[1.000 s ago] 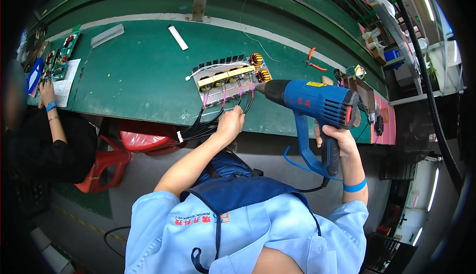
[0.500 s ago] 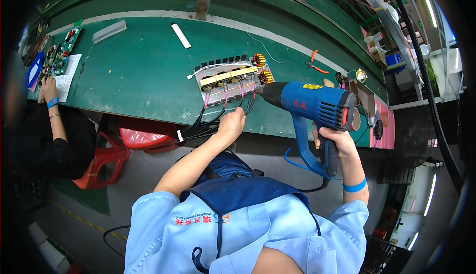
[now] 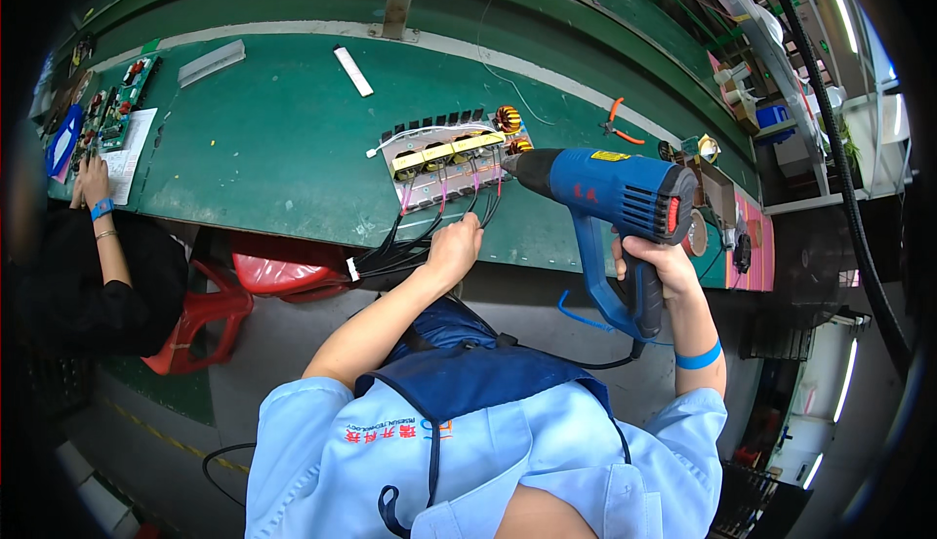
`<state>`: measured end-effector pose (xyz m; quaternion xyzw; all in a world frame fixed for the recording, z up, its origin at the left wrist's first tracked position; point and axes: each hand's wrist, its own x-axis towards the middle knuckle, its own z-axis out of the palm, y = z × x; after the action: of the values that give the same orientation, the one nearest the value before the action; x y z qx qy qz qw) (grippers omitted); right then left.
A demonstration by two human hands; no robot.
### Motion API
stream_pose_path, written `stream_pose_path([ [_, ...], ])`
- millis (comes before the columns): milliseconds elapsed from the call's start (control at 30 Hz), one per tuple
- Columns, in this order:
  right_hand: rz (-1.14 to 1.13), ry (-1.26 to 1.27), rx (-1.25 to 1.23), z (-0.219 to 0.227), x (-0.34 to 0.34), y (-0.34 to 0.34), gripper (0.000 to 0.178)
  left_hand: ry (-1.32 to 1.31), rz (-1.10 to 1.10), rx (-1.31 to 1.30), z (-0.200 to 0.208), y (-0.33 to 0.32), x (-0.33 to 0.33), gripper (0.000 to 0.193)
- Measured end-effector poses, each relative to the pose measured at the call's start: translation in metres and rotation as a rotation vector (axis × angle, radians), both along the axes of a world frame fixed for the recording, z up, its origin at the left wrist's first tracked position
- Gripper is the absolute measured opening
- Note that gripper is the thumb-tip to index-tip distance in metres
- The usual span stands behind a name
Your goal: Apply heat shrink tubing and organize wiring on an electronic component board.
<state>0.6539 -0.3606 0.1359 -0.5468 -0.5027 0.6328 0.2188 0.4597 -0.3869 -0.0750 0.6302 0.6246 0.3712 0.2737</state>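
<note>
A blue heat gun (image 3: 610, 193) is held in my right hand (image 3: 664, 261), whose fingers wrap its handle. Its dark nozzle points left at the right end of a circuit board (image 3: 425, 191) on the bench. Yellow transformers (image 3: 444, 153), black parts along the far edge and copper-wound coils (image 3: 509, 119) sit on this board. From its near edge run black wires (image 3: 395, 246) with pink and red sleeves at the board end; they lead to a white connector (image 3: 352, 269). Closed at the board's near side, my left hand (image 3: 456, 249) pinches some of these wires.
The green bench (image 3: 264, 159) carries a white strip (image 3: 353, 72), a clear channel piece (image 3: 212, 63) and orange-handled pliers (image 3: 622, 124). At far left a co-worker's hand (image 3: 95, 180) is beside green boards (image 3: 122, 105). Red stools (image 3: 283, 264) stand at the bench's near edge.
The heat gun has risen slightly in view, its nozzle moving a little farther from me along the board's right end. My left hand stays at the wires.
</note>
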Motion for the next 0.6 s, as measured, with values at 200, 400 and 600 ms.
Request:
stream_pose_path([
  [200,0.025,0.026,-0.040,-0.0003,0.0079,-0.0014,0.032,0.009,-0.001,-0.028,0.0020,-0.0003,0.0004,0.011],
  [400,0.011,0.019,-0.025,-0.0030,0.0051,-0.0015,0.032,0.026,-0.011,-0.011,0.0003,-0.0004,-0.0001,0.011],
  [600,0.060,0.002,-0.006,-0.0028,0.0003,-0.0015,0.031,0.065,-0.026,-0.018,-0.0005,-0.0011,-0.0017,0.011],
])
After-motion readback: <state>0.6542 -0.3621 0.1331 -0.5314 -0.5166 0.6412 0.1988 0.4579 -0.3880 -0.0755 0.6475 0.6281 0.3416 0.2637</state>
